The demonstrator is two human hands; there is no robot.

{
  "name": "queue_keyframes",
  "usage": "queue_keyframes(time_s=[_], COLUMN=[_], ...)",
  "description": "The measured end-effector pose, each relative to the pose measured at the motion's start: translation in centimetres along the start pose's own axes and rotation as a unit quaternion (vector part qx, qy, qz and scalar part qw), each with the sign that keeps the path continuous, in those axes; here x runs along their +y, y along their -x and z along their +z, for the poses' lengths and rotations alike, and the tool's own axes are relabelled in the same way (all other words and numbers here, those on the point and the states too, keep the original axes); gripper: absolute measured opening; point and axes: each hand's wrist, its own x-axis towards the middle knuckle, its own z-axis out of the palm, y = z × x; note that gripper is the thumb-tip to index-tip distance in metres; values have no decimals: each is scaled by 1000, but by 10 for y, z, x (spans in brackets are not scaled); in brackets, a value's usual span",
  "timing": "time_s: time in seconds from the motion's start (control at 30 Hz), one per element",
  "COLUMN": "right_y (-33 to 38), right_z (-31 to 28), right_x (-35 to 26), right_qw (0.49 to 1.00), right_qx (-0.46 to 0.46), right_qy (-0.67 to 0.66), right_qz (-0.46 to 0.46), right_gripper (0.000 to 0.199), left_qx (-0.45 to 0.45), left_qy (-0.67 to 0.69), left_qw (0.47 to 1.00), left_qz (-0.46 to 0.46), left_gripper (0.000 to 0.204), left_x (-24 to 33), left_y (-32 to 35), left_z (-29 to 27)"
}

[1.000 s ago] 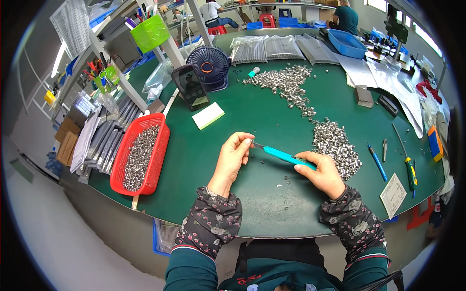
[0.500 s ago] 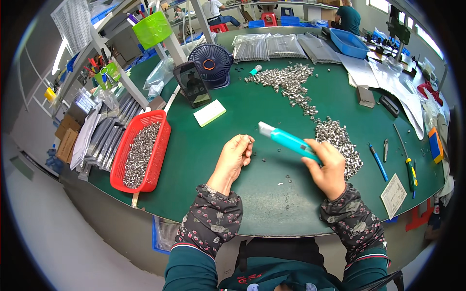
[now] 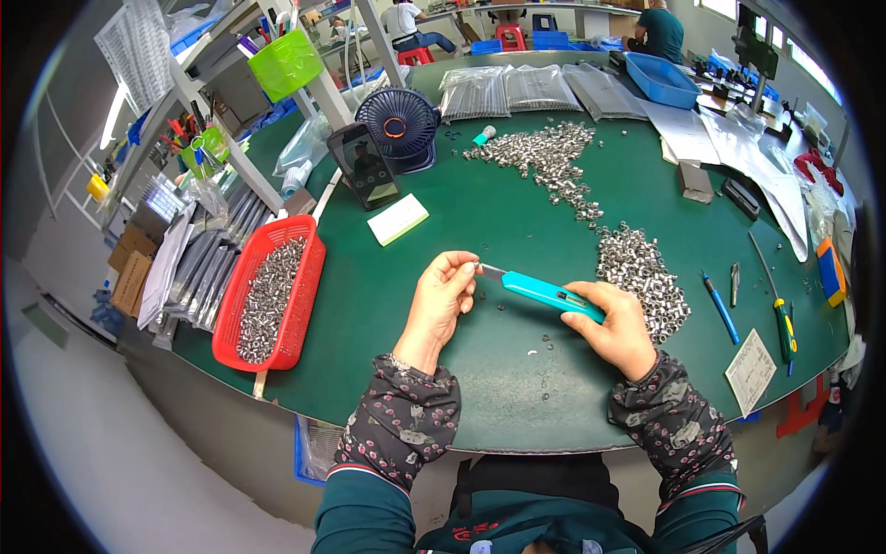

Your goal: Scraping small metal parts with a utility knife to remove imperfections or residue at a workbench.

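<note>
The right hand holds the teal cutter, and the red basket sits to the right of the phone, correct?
Not quite: the head view shows the red basket left of the phone; the right hand does hold the teal cutter.

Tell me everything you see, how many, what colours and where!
Table: one, green, centre
Basket: one, red, left
Metal pieces: many, silver, basket and table heaps
Fan: one, blue, back left
Phone: one, black, by fan
Notepaper: one, white/green, by phone
Packs: three, clear, far edge
Tray: one, blue, far right
Screwdriver: one, yellow/green, right
Card: one, whitish, front right
Pots: two, green, upper left
Knife: one, turquoise, front centre
People: at least two, white/green tops, background
Left hand: one, black sleeve, by knife tip
Right hand: one, black sleeve, gripping knife
</note>
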Motion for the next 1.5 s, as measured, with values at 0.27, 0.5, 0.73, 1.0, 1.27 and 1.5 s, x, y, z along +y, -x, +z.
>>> queue_keyframes(time_s=[0.27, 0.5, 0.73, 1.0, 1.27, 1.5], right_y=[0, -1, 0, -6, -17, -12], right_z=[-1, -2, -1, -13, -27, -17], right_x=[1, 5, -14, 2, 8, 11], right_qw=[999, 999, 978, 976, 921, 939], right_qx=[-12, -20, 155, 216, 293, 207], right_qy=[-24, -17, 107, -14, -237, -252], right_qz=[25, 37, -89, -9, 97, 111], right_gripper=[30, 29, 31, 28, 27, 29], left_qx=[-11, -11, 36, -7, -120, -75], left_qy=[-8, -176, -131, -16, -36, 14], left_qw=[1000, 981, 990, 1000, 980, 994], left_qz=[20, 84, 41, 14, -152, -72], left_gripper=[14, 13, 13, 13, 12, 12], left_x=[0, 2, 0, -1, 1, -2], left_y=[0, 2, 8, 3, -6, -9], left_z=[2, 6, 5, 5, 50, 67])
